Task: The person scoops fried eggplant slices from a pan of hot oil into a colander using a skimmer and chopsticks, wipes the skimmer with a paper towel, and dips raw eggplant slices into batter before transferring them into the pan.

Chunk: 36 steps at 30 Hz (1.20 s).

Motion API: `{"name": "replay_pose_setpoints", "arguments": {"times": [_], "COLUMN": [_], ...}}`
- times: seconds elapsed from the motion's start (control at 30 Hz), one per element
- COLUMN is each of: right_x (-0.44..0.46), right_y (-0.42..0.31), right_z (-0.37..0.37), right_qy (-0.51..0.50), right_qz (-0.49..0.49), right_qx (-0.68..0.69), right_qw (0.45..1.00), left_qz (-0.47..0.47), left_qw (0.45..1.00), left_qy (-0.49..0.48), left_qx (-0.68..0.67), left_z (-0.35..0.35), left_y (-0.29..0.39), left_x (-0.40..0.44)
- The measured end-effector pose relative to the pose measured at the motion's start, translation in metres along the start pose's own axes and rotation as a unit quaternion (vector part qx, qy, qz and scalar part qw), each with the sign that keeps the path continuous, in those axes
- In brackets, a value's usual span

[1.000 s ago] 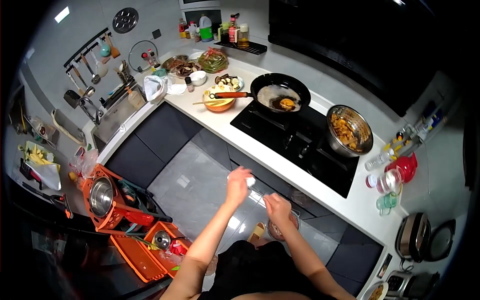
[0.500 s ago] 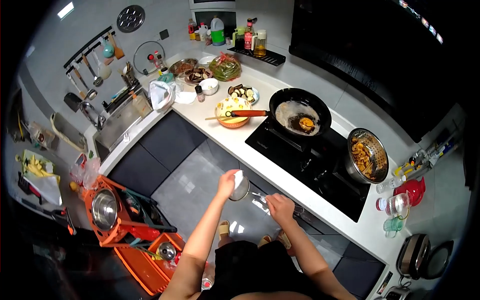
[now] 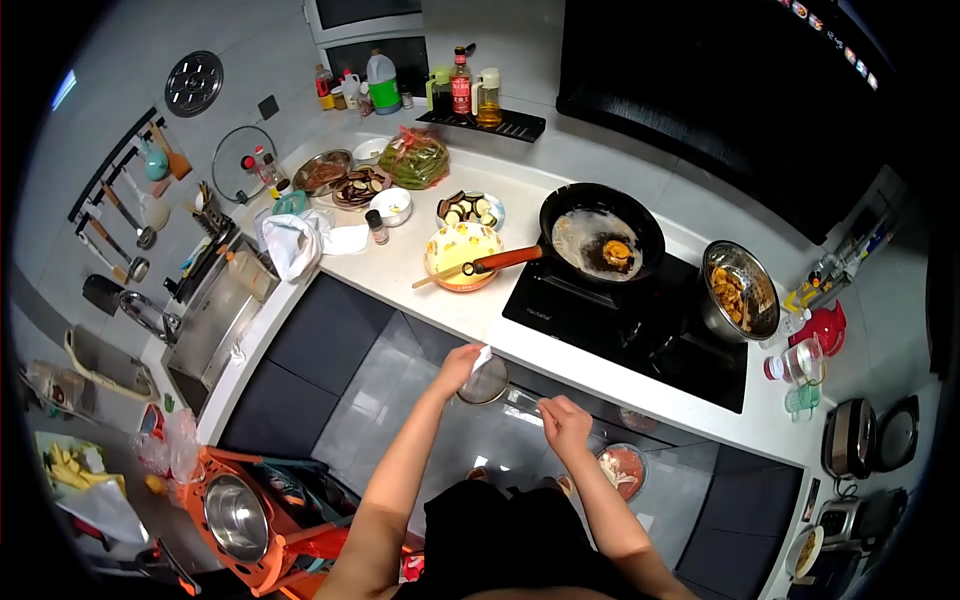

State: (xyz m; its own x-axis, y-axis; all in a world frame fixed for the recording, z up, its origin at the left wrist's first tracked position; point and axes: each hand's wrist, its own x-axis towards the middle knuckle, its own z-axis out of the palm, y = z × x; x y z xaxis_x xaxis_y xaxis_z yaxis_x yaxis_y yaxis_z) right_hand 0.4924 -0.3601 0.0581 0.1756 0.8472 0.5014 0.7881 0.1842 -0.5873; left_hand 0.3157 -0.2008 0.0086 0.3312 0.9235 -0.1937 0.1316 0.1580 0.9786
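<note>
My right hand [image 3: 566, 424] is closed around the handle of a fine mesh strainer [image 3: 487, 382], held in front of the counter at about waist height. My left hand [image 3: 456, 371] pinches a white paper towel [image 3: 482, 358] at the strainer's rim; whether the towel touches the mesh I cannot tell. Beyond, on the black cooktop [image 3: 570, 322], stands a wok [image 3: 583, 225] with oily residue and one browned piece inside. Its wooden handle points left over a flowered bowl [image 3: 463, 247] of pale yellow batter with a chopstick-like stick across it.
A steel bowl [image 3: 738, 290] of fried pieces sits right of the wok. Left of it are a plate of sliced eggplant [image 3: 467, 209], a spice jar [image 3: 377, 227] and a white bowl [image 3: 391, 207]. A basin with scraps [image 3: 622, 472] lies low by the cabinets; an orange cart [image 3: 262, 562] stands left.
The view has turned and shifted. My left hand with the paper towel has moved to the strainer's upper rim, baring more mesh. The basin with scraps has come into sight.
</note>
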Motion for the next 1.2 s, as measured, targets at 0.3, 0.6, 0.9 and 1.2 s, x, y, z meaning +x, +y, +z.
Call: {"name": "replay_pose_setpoints", "arguments": {"times": [0.3,0.6,0.9,1.2], "right_x": [0.013,0.008,0.013,0.013], "right_y": [0.02,0.049,0.073,0.086], "right_z": [-0.003,0.003,-0.019,-0.021], "right_qy": [-0.011,0.057,-0.172,-0.113], "right_qz": [-0.001,0.082,0.503,0.409], "right_qx": [-0.034,-0.052,0.372,0.353], "right_qw": [0.999,0.994,0.761,0.834], "left_qz": [-0.161,-0.117,0.415,0.328], "left_qw": [0.976,0.875,0.86,0.915], "left_qy": [0.028,0.171,0.184,0.017], "left_qx": [-0.143,-0.438,0.234,0.234], "left_z": [0.012,0.096,0.124,0.156], "left_y": [0.014,0.025,0.059,0.039], "left_x": [0.023,0.045,0.049,0.061]}}
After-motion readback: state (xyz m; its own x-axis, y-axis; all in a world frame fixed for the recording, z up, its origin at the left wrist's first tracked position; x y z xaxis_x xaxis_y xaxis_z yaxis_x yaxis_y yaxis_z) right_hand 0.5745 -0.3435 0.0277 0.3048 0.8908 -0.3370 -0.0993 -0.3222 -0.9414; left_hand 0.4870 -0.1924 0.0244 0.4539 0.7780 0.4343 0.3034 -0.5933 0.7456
